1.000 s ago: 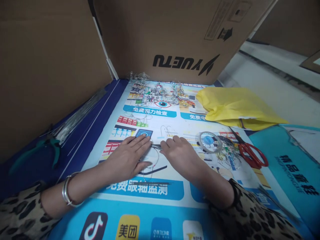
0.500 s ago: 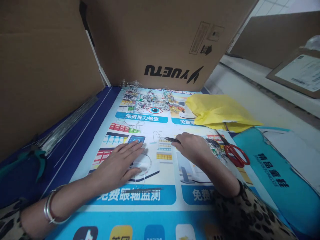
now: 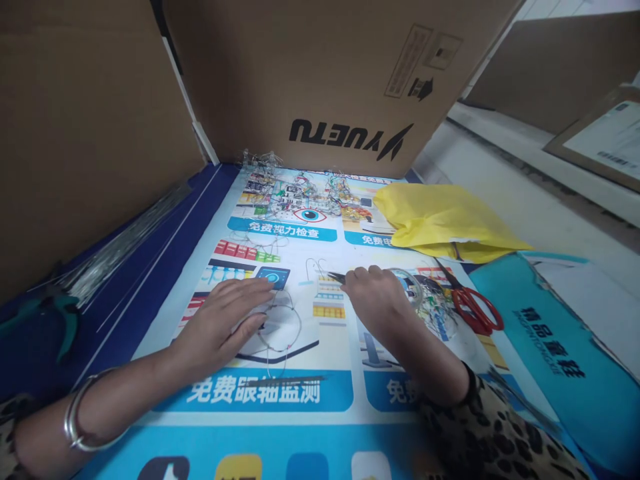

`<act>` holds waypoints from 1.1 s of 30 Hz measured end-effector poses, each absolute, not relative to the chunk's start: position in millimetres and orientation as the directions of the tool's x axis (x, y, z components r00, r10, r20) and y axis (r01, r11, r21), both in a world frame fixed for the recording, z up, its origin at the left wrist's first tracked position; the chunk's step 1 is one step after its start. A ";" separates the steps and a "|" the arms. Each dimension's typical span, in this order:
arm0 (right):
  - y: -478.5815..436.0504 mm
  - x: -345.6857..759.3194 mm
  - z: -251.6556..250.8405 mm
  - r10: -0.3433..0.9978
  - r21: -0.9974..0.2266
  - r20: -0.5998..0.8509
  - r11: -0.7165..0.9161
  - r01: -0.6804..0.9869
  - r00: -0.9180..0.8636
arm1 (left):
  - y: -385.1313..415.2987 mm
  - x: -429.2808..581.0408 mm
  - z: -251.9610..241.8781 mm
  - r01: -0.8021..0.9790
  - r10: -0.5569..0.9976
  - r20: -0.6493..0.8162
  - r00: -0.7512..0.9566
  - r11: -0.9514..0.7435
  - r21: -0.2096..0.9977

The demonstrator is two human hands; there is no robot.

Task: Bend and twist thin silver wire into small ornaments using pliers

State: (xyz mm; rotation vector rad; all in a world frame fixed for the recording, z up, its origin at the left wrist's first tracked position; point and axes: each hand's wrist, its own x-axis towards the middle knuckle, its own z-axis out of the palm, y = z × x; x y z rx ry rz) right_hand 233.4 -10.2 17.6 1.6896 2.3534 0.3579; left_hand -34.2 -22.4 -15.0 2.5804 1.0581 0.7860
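My left hand [image 3: 225,320] lies over the printed sheet with its fingers stretched out together, thumb apart. At its fingertips is a thin wire loop [image 3: 300,327] with tiny bead-like specks; part of it is hidden by the hand. Dark pointed tweezers [image 3: 336,276] stick out to the left from my right hand [image 3: 377,300], whose fingers are closed round them. Just beyond their tips, fine bent wires [image 3: 315,267] lie on the sheet. A long thin dark tool [image 3: 285,382] rests flat below the loop. To the right of my right hand sits a clear round dish [image 3: 414,288].
Tangled wire pieces [image 3: 300,190] cover the sheet's far end, before a tall cardboard box [image 3: 240,87]. Red-handled scissors [image 3: 477,310], a yellow bag [image 3: 445,220] and a teal bag [image 3: 540,347] lie right. Teal-handled pliers [image 3: 67,327] and a wire bundle [image 3: 135,233] are left.
My left hand has drawn back a little to the left, showing more of the wire loop. My right hand still holds the tweezers, slightly farther left. The view has shifted slightly.
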 end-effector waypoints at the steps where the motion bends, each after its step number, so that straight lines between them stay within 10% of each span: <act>1: -11.7 231.6 17.3 0.951 0.324 -0.035 0.301 0.897 -0.307 | -22.4 -34.0 -14.2 0.570 0.707 0.396 0.586 -0.707 0.417; 33: -12.0 232.0 22.8 0.963 0.238 -0.145 0.255 0.937 -0.226 | -19.3 -35.5 -14.1 0.503 0.764 0.421 0.490 -0.642 0.579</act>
